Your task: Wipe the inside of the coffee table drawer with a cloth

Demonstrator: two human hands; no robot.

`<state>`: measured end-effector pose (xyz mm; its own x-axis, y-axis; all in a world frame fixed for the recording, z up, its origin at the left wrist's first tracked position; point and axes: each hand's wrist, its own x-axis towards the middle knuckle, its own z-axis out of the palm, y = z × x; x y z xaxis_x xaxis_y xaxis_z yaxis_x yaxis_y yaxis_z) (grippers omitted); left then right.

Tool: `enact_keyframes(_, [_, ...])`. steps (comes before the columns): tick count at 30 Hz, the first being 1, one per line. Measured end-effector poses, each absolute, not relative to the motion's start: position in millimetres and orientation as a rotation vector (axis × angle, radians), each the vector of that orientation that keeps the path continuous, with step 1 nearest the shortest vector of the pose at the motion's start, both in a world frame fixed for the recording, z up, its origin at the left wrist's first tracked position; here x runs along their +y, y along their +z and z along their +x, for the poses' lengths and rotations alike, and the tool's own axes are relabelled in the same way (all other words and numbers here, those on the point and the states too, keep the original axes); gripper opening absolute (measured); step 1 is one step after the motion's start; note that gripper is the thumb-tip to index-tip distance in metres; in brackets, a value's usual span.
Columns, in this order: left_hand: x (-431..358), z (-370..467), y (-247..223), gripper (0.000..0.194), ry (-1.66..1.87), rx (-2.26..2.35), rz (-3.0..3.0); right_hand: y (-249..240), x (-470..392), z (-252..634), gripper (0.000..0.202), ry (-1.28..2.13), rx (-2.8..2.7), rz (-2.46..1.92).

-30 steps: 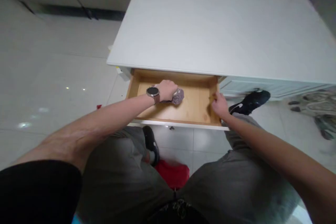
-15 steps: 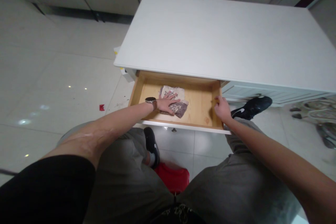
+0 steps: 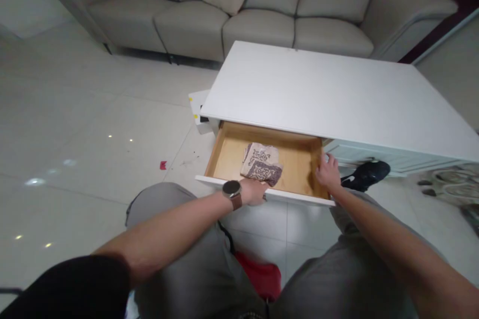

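Observation:
A wooden drawer [image 3: 299, 159] stands pulled out from the white coffee table [image 3: 329, 94]. Inside it, left of the middle, lies a folded cloth [image 3: 262, 163] in beige and brown with a scroll pattern. My left hand [image 3: 255, 192], with a watch on its wrist, is closed over the drawer's front panel, just in front of the cloth and beside the dark knob. Part of its fingers is hidden. At the drawer's right side wall is my right hand [image 3: 328, 173], its fingers curled over the top edge.
A grey sofa [image 3: 194, 25] with a cushion runs behind the table. A white box [image 3: 198, 109] stands by the table's left end. On the tiled floor lie a small red scrap [image 3: 163, 165] and, between my legs, a red object [image 3: 264, 274]. My black shoe [image 3: 368, 174] is beside the table front.
My left hand has left the cloth and moved back to the drawer's front panel. The cloth stays in the drawer. My right hand remains at the side wall. The view has tilted up toward the sofa.

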<state>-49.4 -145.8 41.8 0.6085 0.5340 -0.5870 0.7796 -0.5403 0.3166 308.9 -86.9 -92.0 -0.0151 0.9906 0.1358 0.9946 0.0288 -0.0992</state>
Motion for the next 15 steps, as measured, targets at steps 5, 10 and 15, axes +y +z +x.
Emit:
enact_keyframes(5, [-146,-63,12,0.032,-0.365,0.996,2.35,-70,-83,248,0.052,0.179,-2.608,-1.699])
enact_keyframes(10, [-147,-64,0,0.034,-0.325,0.969,2.325,-79,-66,139,0.095,0.752,-2.866,-1.695])
enact_keyframes(15, [-152,-62,3,0.04,-0.395,1.022,2.228,-96,-50,65,0.109,0.652,-2.852,-1.8])
